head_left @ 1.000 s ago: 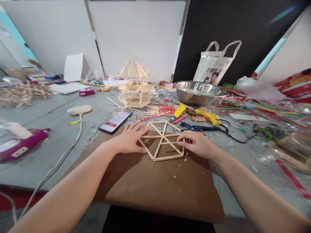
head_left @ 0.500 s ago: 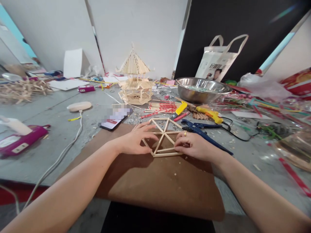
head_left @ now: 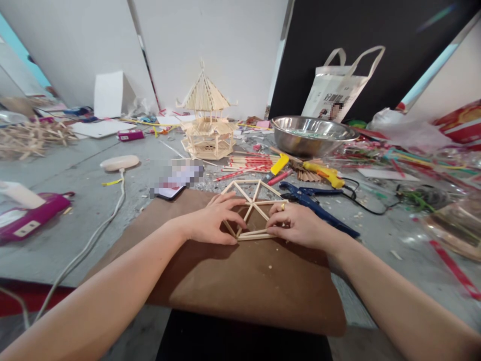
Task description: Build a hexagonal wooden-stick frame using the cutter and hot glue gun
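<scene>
Both hands lie palm-down; left hand [head_left: 210,224] and right hand [head_left: 296,224] grip the stick hexagon [head_left: 251,203].

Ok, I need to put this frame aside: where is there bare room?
Bare board lies just in front of both hands; bare table runs between cable and phone. It's crowded beyond the pliers and bowl.

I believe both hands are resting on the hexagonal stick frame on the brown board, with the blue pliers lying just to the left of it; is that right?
Not quite: the blue pliers lie to the right of the frame, not the left, as the head view shows. The rest holds: the left hand and right hand both rest on the hexagonal stick frame on the brown board.
</scene>
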Demonstrator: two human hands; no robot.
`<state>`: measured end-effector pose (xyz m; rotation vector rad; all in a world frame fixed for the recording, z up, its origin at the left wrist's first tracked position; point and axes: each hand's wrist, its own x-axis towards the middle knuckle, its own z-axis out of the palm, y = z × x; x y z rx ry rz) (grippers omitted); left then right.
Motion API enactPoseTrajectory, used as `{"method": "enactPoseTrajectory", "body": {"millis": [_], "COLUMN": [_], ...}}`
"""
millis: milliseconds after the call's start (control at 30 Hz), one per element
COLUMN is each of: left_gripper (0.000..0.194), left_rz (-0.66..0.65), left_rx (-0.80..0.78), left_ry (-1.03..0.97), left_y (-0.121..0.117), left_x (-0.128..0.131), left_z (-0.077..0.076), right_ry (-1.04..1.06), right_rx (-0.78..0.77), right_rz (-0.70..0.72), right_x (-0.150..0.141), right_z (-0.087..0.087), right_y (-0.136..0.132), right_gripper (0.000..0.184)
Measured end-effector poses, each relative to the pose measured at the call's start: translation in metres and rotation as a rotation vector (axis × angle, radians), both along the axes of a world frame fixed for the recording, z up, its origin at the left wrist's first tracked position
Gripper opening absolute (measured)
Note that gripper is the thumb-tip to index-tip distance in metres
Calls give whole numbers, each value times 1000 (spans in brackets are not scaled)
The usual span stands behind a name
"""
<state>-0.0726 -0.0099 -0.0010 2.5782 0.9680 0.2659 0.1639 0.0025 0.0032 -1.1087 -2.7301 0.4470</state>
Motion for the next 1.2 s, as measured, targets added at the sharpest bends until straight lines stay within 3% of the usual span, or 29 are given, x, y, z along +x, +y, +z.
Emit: {"method": "enactPoseTrajectory", "body": {"millis": [800,1200], "left_gripper": [27,24], "left_rz": [-39,18], "left_rx": [54,148], "left_ry": [-11,-42], "left_y": [4,1], "left_x": [1,14], "left_z": [-10,-12], "right_ry": [8,15], "right_rx": [-4,-52], "right_rz": [18,24], "right_x": [-2,-3], "right_z": [-7,-5], "right_y": [1,0], "right_gripper": [21,21]}}
